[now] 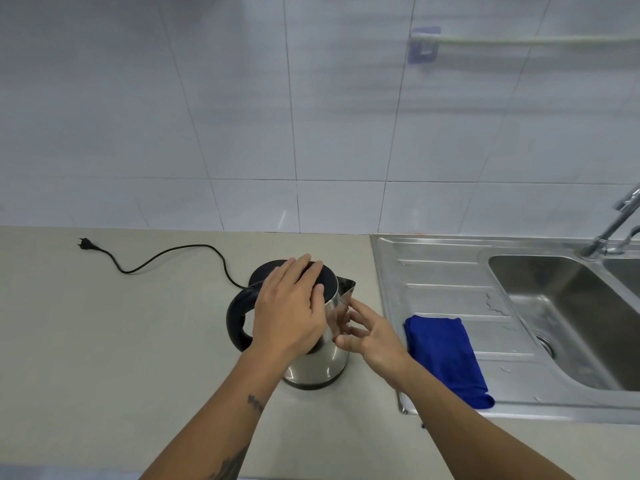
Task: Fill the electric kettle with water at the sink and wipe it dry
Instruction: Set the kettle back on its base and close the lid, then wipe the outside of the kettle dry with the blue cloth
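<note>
A steel electric kettle with a black lid and black handle stands upright on the beige counter, its spout pointing right toward the sink. My left hand lies flat on the lid, fingers spread over it. My right hand is at the kettle's right side below the spout, fingers apart and touching the steel wall. A folded blue cloth lies on the drainboard. The sink basin and its faucet are at the right edge.
A black power cord with its plug loose runs from the kettle across the counter to the left. The steel drainboard has water drops. A tiled wall rises behind, with a towel rail upper right.
</note>
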### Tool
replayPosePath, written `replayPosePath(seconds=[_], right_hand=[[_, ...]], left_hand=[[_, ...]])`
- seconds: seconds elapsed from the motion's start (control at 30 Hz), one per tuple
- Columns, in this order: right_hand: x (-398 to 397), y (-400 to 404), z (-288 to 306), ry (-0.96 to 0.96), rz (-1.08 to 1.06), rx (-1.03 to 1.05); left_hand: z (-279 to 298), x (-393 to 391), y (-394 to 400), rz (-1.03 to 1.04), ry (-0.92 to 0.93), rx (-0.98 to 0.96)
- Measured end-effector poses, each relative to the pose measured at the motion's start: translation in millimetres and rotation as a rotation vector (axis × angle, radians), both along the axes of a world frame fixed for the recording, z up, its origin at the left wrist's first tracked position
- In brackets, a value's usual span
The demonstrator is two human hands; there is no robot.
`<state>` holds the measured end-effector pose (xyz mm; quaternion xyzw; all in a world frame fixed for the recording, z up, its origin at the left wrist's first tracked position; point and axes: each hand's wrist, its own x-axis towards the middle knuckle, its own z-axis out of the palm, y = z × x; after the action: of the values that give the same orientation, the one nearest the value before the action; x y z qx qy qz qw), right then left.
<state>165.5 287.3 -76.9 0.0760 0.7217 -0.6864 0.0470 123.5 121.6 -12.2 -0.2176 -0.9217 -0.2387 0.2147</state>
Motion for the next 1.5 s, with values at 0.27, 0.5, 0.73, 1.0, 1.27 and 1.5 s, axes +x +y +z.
replayPosePath(seconds=[0.27,0.5,0.73,1.0,1.27,1.5], right_hand=[[3,-3,1,-0.054,-0.020,0.011],[9,-3,3,-0.095,-0.058,0.051],[14,-8,5,-0.111,-0.030,0.103],[18,-22,18,-0.099,-0.015,0.103],[12,-16,27,-0.035,-0.084,0.107],[19,25,4,-0.069,-0.114,0.572]], left_hand=[[-6,9,-32,-0.142,0.043,0.242],[-24,24,-67,0.085,0.066,0.434],[-38,25,-81,0.056,-0.159,0.512],[-36,13,-81,0.217,-0.228,0.652],[-40,23,-68,0.285,-0.198,0.636],[-34,35,-46,0.294,-0.184,0.506]])
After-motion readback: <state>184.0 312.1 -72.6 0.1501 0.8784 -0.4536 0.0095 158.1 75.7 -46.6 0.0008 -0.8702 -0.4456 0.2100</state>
